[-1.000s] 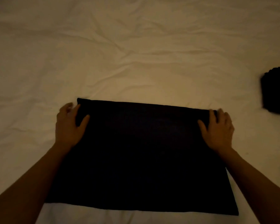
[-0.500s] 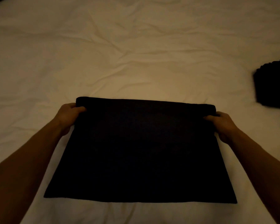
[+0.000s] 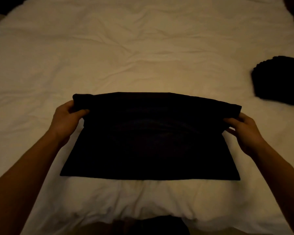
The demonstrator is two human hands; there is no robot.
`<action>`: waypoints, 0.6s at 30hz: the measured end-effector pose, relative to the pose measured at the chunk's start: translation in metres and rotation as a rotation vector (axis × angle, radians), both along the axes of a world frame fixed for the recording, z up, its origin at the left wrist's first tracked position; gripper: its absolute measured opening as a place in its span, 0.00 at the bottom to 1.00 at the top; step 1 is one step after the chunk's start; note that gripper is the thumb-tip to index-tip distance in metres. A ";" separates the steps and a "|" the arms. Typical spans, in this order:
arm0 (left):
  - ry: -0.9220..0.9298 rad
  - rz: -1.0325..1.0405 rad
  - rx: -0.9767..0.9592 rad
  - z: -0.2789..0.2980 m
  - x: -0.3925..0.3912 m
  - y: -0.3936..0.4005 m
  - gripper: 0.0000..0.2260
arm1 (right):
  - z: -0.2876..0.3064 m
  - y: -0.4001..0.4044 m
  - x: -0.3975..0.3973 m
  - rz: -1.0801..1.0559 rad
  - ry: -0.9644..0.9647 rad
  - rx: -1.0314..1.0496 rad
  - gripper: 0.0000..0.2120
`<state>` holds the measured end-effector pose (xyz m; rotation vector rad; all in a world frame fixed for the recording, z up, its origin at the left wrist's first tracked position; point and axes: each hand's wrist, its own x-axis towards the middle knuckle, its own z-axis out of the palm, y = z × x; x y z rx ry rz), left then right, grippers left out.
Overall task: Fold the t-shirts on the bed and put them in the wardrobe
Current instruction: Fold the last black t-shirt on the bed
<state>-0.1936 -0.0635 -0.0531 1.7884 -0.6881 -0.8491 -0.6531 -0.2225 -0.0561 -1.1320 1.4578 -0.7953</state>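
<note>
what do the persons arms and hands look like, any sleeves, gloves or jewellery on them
Both forearms are bare as far as the picture shows: no sleeve reaches into view. The left hand and the right hand wear no gloves, and no watch, bracelet or ring can be made out, though the dim light could hide something small.

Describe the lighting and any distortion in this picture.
Head view: dim, warm yellowish light, brightest on the bed centre, darkening toward the corners; the black t-shirt shows almost no fold detail; the dark pile at right is soft-edged; wide-angle bending curves the bed's edges.
</note>
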 end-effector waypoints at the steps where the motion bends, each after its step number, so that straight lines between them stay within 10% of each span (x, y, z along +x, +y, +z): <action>1: -0.028 0.000 -0.025 -0.002 -0.005 0.011 0.14 | 0.001 0.010 -0.004 0.009 0.006 -0.027 0.15; 18: -0.607 -0.344 -0.042 -0.086 -0.005 0.143 0.13 | -0.078 0.113 -0.064 0.173 0.475 -0.423 0.23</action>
